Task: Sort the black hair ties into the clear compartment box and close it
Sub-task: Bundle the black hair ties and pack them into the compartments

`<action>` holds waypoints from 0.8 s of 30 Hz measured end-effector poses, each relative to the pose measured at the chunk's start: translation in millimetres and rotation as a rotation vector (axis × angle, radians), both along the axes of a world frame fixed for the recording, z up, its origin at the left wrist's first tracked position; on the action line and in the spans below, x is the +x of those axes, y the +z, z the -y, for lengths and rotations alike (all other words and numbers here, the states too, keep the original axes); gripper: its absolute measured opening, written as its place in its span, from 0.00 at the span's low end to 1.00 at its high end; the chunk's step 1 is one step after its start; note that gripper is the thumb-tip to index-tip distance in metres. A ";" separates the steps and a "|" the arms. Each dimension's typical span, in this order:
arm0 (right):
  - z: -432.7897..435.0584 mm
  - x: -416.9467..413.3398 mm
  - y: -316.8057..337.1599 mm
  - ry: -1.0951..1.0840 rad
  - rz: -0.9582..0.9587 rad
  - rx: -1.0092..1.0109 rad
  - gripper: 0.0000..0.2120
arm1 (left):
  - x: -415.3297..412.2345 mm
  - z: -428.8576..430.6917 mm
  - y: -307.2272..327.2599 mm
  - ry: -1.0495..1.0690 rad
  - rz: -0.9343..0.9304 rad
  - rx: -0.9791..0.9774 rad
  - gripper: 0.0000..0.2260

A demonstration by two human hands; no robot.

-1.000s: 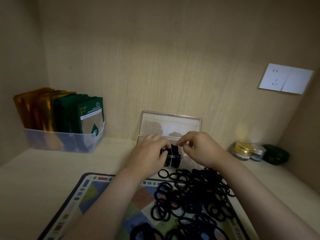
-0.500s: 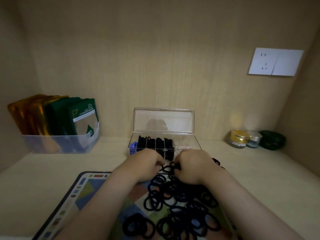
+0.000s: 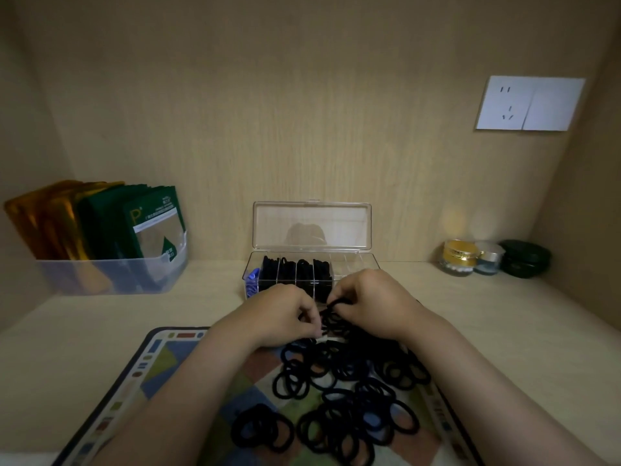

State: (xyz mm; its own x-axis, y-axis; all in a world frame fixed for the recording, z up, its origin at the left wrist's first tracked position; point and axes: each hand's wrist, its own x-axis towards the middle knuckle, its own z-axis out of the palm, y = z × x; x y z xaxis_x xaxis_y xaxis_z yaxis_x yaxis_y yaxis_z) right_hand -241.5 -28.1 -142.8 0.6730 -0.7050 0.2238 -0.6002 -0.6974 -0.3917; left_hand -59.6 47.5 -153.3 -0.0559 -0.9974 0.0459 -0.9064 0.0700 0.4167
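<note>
The left hand (image 3: 282,314) and right hand (image 3: 373,297) are working close together, both pinching ties (image 3: 353,381) at the pile's far edge, just in front of the box (image 3: 371,264). The box is lying long axis left to right, with its lid (image 3: 311,227) standing open behind. The box's empty compartments are sitting at its right end, nearer the right hand.

Black hair ties (image 3: 349,391); clear box (image 3: 353,264); mat (image 3: 161,358) multicoloured geometric patches, dark border; green (image 3: 151,227) and gold packets (image 3: 43,216); gold jar (image 3: 458,257); white socket (image 3: 529,104).
</note>
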 end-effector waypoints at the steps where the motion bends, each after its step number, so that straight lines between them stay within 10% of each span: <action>1: 0.2 -1.3 1.2 0.007 0.082 0.047 0.07 | 0.5 -0.7 1.2 -0.009 0.002 0.024 0.05; 14: -13.2 8.0 11.4 0.119 0.794 0.792 0.06 | 7.5 -2.4 19.8 0.254 -0.638 0.000 0.07; 20: -16.1 16.2 5.1 -0.026 0.682 0.613 0.05 | -7.8 -8.2 25.1 0.145 -1.087 0.180 0.13; 24: -15.0 16.7 2.2 -0.047 0.612 0.511 0.07 | -3.5 -5.6 17.5 0.128 -0.899 0.148 0.14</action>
State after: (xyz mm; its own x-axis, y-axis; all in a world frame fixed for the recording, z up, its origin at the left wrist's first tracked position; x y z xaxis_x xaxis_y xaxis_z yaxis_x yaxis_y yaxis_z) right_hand -224.8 -13.1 -140.6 0.5023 -0.8446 0.1851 -0.1999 -0.3217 -0.9255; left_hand -63.1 53.2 -135.8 0.0507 -0.9926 -0.1102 -0.2342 -0.1191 0.9649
